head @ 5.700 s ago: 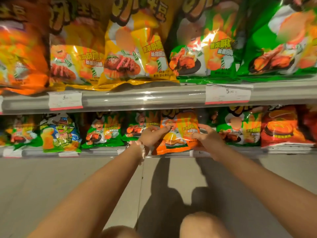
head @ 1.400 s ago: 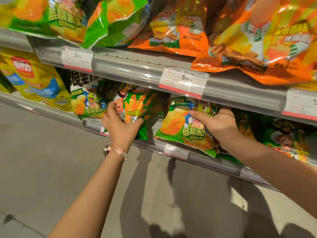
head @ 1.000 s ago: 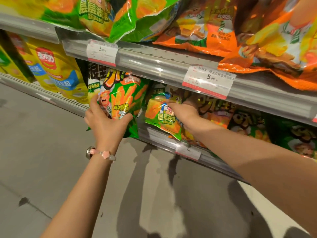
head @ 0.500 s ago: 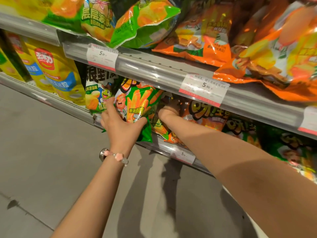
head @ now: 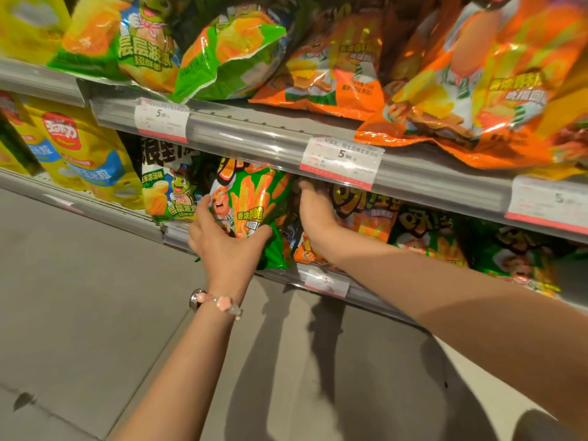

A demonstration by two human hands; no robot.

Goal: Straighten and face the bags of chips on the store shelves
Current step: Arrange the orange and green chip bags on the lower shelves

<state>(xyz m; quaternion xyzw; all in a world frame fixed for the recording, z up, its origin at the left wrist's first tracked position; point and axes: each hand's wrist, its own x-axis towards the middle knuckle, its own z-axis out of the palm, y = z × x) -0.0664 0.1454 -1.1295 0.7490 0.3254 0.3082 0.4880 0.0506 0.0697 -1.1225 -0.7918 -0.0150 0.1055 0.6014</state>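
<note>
At the far left of the lower shelf (head: 95, 211) stand yellow bags (head: 79, 154), upright and facing out. Next along, just beside them, a frog bag (head: 168, 192) stands at the shelf's front edge. The left hand (head: 222, 243), with a bead bracelet (head: 219, 303) on its wrist, grips the lower part of the green bag (head: 254, 205) printed with fries: the fingers curl up its left side and the thumb presses across its bottom right, so the bag sits cupped between them. This green bag stands upright at the front edge of the lower shelf, touching the frog bag on its left, its top tucked under the upper shelf rail (head: 254, 138). Just to its right the right hand (head: 318, 214) reaches into the gap behind the rail, back of the hand facing out; its fingers disappear into the dark behind the bags, so I cannot tell whether they are spread or closed on anything. The wrist lies against an orange bag (head: 366, 224), which leans at the shelf front. Farther right stand more green bags (head: 429, 237), partly hidden by the forearm. A price tag (head: 342, 162) hangs on the upper rail directly above the right hand, and large orange bags (head: 477, 90) sag over the upper shelf's right end.
</note>
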